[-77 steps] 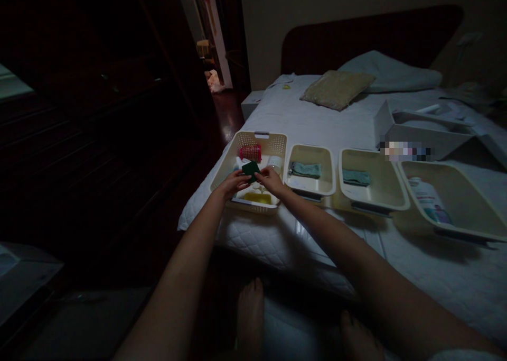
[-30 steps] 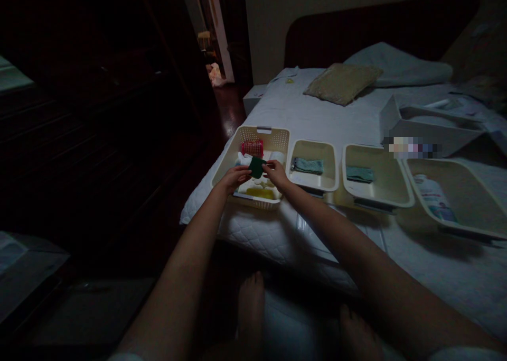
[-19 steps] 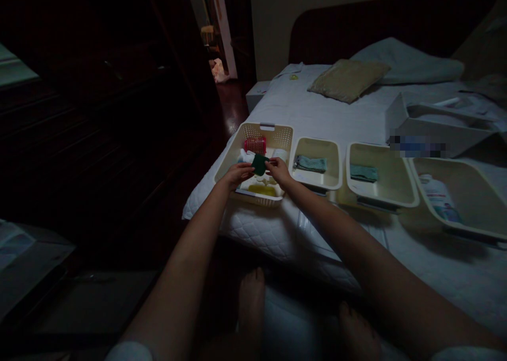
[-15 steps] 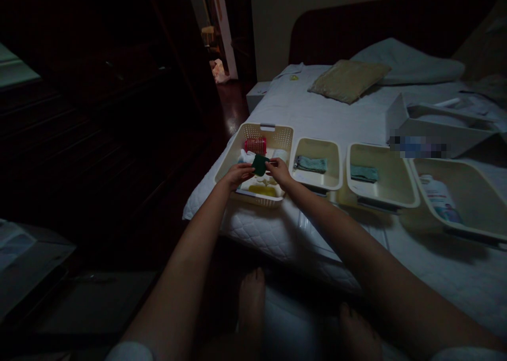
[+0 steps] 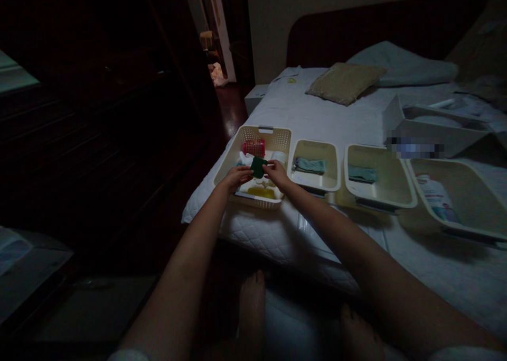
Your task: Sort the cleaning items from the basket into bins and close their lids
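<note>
A small, dark green square pad, like a scouring pad [image 5: 259, 167], is held up over the perforated cream basket [image 5: 281, 138]. My left hand [image 5: 238, 177] pinches its left edge. On its right edge, the fingers of my right hand [image 5: 276, 173] are closed. Beneath and behind my hands, the basket holds a red mesh cup [image 5: 254, 148], a white bottle-like thing [image 5: 246, 159] and a yellow item [image 5: 261, 192]. Other contents are partly hidden by the pad and my fingers.
Right of the basket stand three cream bins; two hold a folded green cloth [image 5: 310, 165] and another folded cloth [image 5: 362, 173], the third a white bottle [image 5: 437, 197]. A clear lid [image 5: 317, 234] lies on the bed in front. A pillow [image 5: 346, 83] and a white box [image 5: 435, 126] are farther back.
Since the oldest frame, the pad has turned slightly and shifted a little right in view. Both hands keep their hold on it. The camera view has moved slightly; the bins stay put.
</note>
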A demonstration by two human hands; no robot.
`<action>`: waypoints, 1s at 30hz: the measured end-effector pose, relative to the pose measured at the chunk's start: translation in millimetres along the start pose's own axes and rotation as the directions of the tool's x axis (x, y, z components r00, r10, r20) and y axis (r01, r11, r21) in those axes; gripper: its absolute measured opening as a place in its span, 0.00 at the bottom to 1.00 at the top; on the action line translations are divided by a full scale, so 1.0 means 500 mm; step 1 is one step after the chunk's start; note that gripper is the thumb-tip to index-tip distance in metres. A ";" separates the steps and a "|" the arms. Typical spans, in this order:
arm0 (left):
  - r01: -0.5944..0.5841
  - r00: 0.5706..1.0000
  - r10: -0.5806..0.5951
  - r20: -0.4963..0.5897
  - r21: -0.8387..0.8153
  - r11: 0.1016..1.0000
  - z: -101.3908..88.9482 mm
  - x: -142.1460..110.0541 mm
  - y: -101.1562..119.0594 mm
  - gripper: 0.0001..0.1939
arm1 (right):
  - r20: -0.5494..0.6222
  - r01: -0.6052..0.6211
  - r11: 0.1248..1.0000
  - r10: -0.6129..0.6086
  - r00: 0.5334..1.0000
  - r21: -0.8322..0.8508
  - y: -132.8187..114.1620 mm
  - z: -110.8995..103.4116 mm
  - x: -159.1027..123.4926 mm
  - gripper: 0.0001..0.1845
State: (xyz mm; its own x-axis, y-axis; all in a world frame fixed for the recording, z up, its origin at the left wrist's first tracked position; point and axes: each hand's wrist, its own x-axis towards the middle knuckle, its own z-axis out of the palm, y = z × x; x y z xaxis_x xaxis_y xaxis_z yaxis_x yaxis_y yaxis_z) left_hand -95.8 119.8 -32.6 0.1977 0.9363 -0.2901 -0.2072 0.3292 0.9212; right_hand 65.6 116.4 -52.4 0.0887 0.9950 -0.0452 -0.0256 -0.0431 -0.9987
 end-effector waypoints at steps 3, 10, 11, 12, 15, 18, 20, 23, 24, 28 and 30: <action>-0.005 1.000 0.004 0.025 0.051 0.999 -0.002 0.000 -0.004 0.14 | -0.023 0.015 0.997 -0.017 1.000 -0.081 -0.005 0.001 -0.006 0.08; -0.016 1.000 0.014 0.012 0.173 0.985 0.001 0.003 -0.006 0.17 | -0.018 0.076 0.979 -0.081 0.997 -0.189 -0.022 0.000 -0.023 0.10; -0.024 1.000 0.024 0.002 0.178 0.984 0.002 0.004 -0.004 0.17 | -0.017 0.091 0.978 -0.095 0.995 -0.190 -0.025 0.000 -0.024 0.10; -0.033 0.999 0.035 -0.007 0.172 0.984 0.004 0.005 -0.002 0.17 | -0.016 0.103 0.977 -0.108 0.994 -0.185 -0.029 -0.001 -0.023 0.10; -0.048 0.999 0.051 -0.018 0.144 0.988 0.012 0.006 0.006 0.17 | -0.011 0.121 0.980 -0.124 0.992 -0.161 -0.039 -0.008 -0.016 0.10; -0.055 0.998 0.056 -0.007 0.141 0.988 0.028 0.004 0.013 0.16 | -0.010 0.146 0.977 -0.149 0.989 -0.158 -0.045 -0.024 -0.005 0.10; -0.078 0.997 0.076 0.020 0.149 0.986 0.043 0.004 0.016 0.17 | -0.013 0.167 0.973 -0.171 0.985 -0.162 -0.047 -0.041 0.001 0.10; -0.133 0.991 0.127 0.043 0.197 0.971 0.074 0.010 0.021 0.17 | 0.030 0.184 0.974 -0.181 0.983 -0.135 -0.050 -0.069 0.008 0.12; -0.161 0.987 0.156 0.040 0.224 0.961 0.086 0.013 0.023 0.17 | 0.049 0.194 0.974 -0.189 0.981 -0.120 -0.052 -0.079 0.011 0.13; -0.299 0.951 0.308 0.013 0.283 0.911 0.152 0.030 0.034 0.18 | 0.036 0.257 0.962 -0.255 0.966 -0.094 -0.071 -0.128 0.029 0.17; -0.352 0.933 0.358 0.031 0.276 0.894 0.195 0.037 0.038 0.19 | -0.014 0.276 0.955 -0.279 0.960 -0.109 -0.087 -0.164 0.037 0.17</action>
State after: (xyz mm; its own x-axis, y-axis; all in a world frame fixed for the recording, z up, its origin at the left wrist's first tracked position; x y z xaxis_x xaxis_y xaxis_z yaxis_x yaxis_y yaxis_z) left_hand -2.5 131.6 5.1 0.1398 0.9879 0.0668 0.0092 -0.0687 0.9976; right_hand 150.1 129.2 -11.6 0.1059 0.9662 0.2351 0.1086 0.2238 -0.9686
